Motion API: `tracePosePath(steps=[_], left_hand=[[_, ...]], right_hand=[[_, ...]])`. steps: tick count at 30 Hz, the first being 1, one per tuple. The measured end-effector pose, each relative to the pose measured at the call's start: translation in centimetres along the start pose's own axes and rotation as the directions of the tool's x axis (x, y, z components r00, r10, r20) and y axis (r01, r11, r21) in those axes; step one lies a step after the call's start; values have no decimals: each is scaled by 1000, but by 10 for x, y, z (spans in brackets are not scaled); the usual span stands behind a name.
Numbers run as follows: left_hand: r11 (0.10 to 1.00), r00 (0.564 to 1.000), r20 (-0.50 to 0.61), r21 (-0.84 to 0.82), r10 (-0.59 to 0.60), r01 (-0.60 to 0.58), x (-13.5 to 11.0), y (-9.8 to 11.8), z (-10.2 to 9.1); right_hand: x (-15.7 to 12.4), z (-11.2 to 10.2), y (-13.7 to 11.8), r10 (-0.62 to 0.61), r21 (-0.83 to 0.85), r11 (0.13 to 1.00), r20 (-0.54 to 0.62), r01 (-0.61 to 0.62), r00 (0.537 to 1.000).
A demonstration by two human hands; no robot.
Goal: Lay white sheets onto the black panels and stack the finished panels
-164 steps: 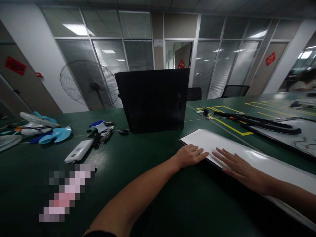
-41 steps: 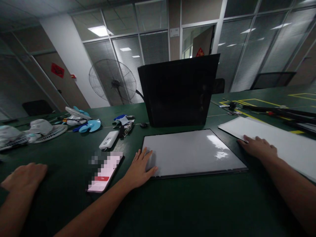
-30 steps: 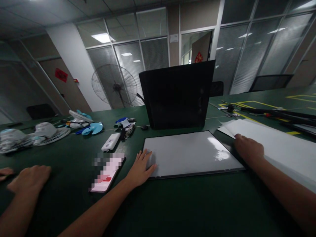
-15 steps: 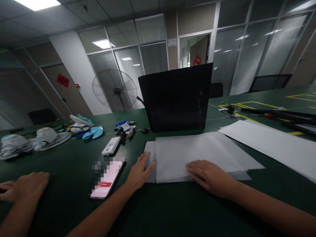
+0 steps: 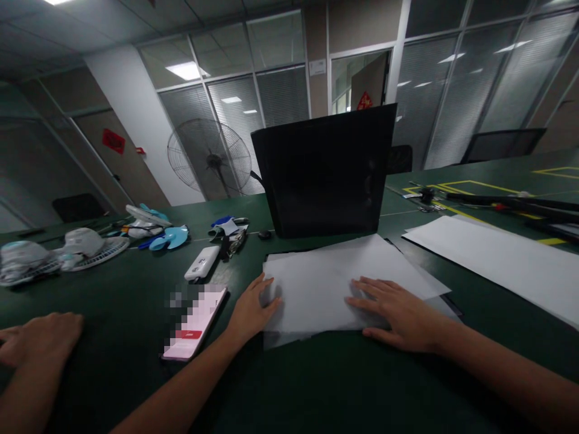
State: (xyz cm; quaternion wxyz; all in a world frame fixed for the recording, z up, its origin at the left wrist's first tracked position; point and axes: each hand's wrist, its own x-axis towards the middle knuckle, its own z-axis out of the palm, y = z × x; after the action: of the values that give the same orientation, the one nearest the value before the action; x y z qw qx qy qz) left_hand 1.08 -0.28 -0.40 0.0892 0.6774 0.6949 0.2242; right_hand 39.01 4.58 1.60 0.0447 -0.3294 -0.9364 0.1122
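Observation:
A few thin white sheets (image 5: 325, 283) lie askew on top of a flat panel, of which only a dark corner (image 5: 453, 306) shows. My left hand (image 5: 251, 310) rests open at the sheets' left edge, fingers flat and touching them. Flat on the sheets' near right part lies my right hand (image 5: 398, 313), fingers spread and holding nothing.
A tall black panel (image 5: 325, 172) stands just behind the sheets. Another stack of white sheets (image 5: 497, 259) lies to the right. A phone (image 5: 194, 322) and a white power bank (image 5: 202, 264) lie left of my left hand. Another person's hand (image 5: 40, 337) rests at far left, fan parts (image 5: 90, 244) beyond it.
My right hand has drawn white sheets from the right stack over the glossy panel, covering it. In the last half second the sheets turned slightly and the hand's fingers spread. My left hand stayed put.

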Motion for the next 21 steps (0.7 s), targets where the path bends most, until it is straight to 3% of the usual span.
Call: tracePosePath(steps=[7,16,19,21], left_hand=[[1000,984,179,12,8,-11,-6,5,2],[997,972,218,-11,82,-81,-8,0,-2],[995,972,211,-7,101,-102,-8,1,-3],[996,975,205,-1,84,-85,-8,2,-3]], right_hand=[[1,6,-3,27,-134,991,-35,-32,999],[1,-1,-8,-102,-4,995,-11,102,995],[2,-4,7,-99,28,995,-30,100,995],[0,-9,33,-2,-21,1000,-124,0,992]])
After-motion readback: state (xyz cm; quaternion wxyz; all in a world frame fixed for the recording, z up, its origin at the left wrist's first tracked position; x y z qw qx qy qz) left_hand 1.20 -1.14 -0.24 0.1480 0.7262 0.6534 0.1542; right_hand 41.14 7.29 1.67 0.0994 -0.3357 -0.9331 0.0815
